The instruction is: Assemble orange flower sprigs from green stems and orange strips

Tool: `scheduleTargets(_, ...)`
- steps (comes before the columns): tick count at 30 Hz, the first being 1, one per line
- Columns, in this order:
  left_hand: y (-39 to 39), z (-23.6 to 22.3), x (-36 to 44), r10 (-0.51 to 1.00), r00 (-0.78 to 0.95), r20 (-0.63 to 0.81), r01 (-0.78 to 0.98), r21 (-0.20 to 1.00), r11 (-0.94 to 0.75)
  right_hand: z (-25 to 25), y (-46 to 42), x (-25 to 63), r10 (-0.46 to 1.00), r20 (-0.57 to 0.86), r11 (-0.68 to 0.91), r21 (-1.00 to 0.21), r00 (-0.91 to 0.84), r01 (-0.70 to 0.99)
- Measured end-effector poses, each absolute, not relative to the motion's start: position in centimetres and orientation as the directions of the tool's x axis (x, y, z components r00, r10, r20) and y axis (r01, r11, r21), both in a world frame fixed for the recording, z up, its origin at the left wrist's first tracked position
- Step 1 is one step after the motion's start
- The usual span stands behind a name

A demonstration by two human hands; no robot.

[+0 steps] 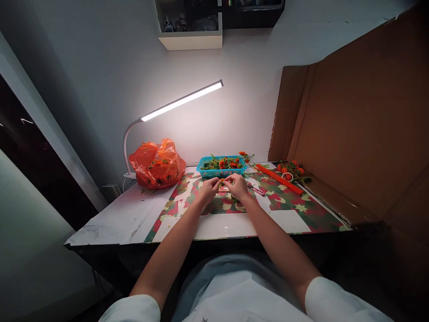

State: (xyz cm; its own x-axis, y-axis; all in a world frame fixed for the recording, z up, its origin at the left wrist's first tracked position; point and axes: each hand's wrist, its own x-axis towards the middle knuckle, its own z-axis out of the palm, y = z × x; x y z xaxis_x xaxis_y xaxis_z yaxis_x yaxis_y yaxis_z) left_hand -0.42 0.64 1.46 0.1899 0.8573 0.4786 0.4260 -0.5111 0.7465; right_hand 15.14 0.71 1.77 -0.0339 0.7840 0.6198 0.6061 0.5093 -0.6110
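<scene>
A small orange flower (222, 180) sits between the fingertips of my two hands, above the middle of the table. My left hand (208, 188) pinches it from the left, and my right hand (237, 185) pinches it from the right. Just behind the hands is a turquoise plastic basket (201, 171) full of orange flowers (233, 165) with green stems. Scissors with pink handles (257, 190) lie just right of my right hand. Below the hands is a small pale flat piece (224, 189), partly covered by them.
A red plastic bag (170, 172) holding flowers stands at the back left, beside a lit desk lamp (182, 100). To the right lie a long orange-red strip (279, 180), a white ring (287, 177) and more flowers (295, 168). Cardboard (351, 120) walls the right side.
</scene>
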Motion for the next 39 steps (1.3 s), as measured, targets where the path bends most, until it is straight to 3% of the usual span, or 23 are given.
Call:
scheduleTargets(7,0.5,1.3,-0.2,0.851,0.269,0.452,0.417,0.741,-0.526,2.2,0.0,14.7,0.835,0.551,0.38,-0.562,-0.011,0.735)
scheduleTargets(15,0.5,1.3,-0.1,0.873,0.257,0.414,0.42,0.766,-0.487,2.1,-0.2,14.4,0.823,0.567,0.393,-0.53,-0.031,0.751)
scheduleTargets(22,0.8,1.5,-0.4,0.81,0.112,0.576,0.467,0.688,-0.555,1.8,1.0,14.4,0.861,0.507,0.426,-0.688,-0.031,0.587)
scheduleTargets(25,1.1,1.5,-0.4,0.812,0.038,0.582,0.372,0.746,-0.552,1.5,1.6,14.4,0.881,0.472,0.424,-0.77,-0.021,0.477)
scheduleTargets(29,1.6,1.2,-0.3,0.872,0.151,0.466,0.154,0.86,-0.486,1.2,2.1,14.5,0.88,0.473,0.441,-0.795,-0.03,0.416)
scheduleTargets(39,1.4,1.0,0.1,0.868,0.13,0.48,0.104,0.864,-0.493,1.3,1.1,13.9,0.837,0.543,0.397,-0.684,0.065,0.612)
